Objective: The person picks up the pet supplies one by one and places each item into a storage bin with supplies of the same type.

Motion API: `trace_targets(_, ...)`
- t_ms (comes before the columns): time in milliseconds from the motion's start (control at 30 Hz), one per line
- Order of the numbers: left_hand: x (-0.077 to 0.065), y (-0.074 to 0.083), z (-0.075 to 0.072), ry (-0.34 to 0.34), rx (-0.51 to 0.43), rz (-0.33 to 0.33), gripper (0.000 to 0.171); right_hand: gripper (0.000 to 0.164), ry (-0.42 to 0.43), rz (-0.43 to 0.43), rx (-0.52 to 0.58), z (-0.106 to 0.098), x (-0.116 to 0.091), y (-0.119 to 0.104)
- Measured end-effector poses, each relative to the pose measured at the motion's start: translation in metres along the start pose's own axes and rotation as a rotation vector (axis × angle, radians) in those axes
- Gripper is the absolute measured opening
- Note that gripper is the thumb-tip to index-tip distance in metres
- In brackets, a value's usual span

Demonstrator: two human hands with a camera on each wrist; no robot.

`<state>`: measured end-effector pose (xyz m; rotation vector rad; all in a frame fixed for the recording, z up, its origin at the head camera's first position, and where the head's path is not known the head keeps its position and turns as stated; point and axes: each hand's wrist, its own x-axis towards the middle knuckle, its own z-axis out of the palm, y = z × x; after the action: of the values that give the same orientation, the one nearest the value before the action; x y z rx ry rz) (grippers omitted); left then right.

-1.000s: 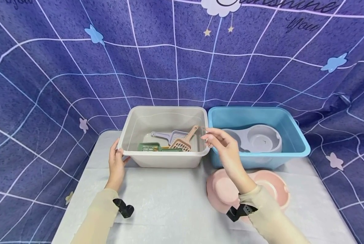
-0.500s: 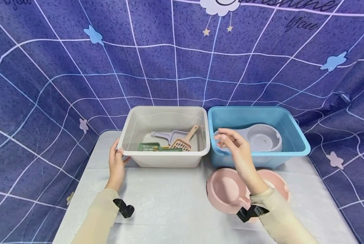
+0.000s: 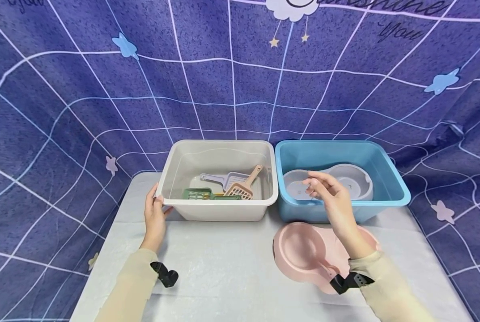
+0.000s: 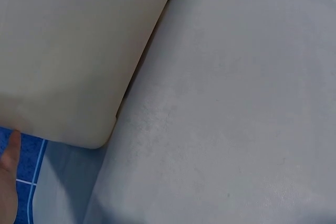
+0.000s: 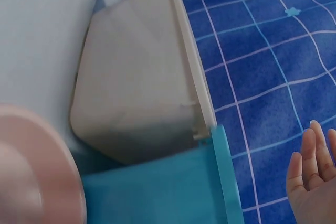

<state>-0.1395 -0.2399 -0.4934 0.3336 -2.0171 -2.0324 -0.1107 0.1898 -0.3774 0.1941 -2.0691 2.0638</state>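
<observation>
An off-white plastic bin stands at the middle of the table. Inside it lie a lilac litter scoop, a tan litter scoop and a green litter scoop. My left hand holds the bin's front left corner, its thumb at the rim and fingers around the side; in the left wrist view one finger touches the wall. Over the front of the blue bin hovers my right hand, fingers loosely bent and holding nothing. A grey double pet bowl sits in the blue bin, partly behind that hand.
A pink double pet bowl lies on the white-covered table in front of the blue bin, partly under my right forearm. The two bins stand side by side. A blue patterned curtain hangs behind and at both sides.
My right hand has moved right, from the off-white bin's right rim to over the blue bin, uncovering more of the pink bowl. The left hand has kept its place on the corner.
</observation>
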Motion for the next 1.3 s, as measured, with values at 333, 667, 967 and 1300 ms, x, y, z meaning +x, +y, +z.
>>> trace_targets(333,-0.001,0.002,0.001,-0.003,0.016,0.022,0.049,0.025,0.040,-0.036,0.026,-0.024,0.003,-0.004)
trace_targets(667,0.001,-0.001,0.000,0.006,0.014,0.008,0.050,0.025,0.055,-0.072,0.008,-0.048,0.001,0.001)
trace_targets(967,0.001,-0.002,-0.001,0.001,-0.012,0.011,0.050,0.026,0.110,-0.076,-0.006,-0.069,0.000,0.000)
trace_targets(1300,0.001,-0.001,-0.001,-0.015,-0.013,0.021,0.050,0.022,0.173,-0.055,0.039,-0.095,-0.002,-0.002)
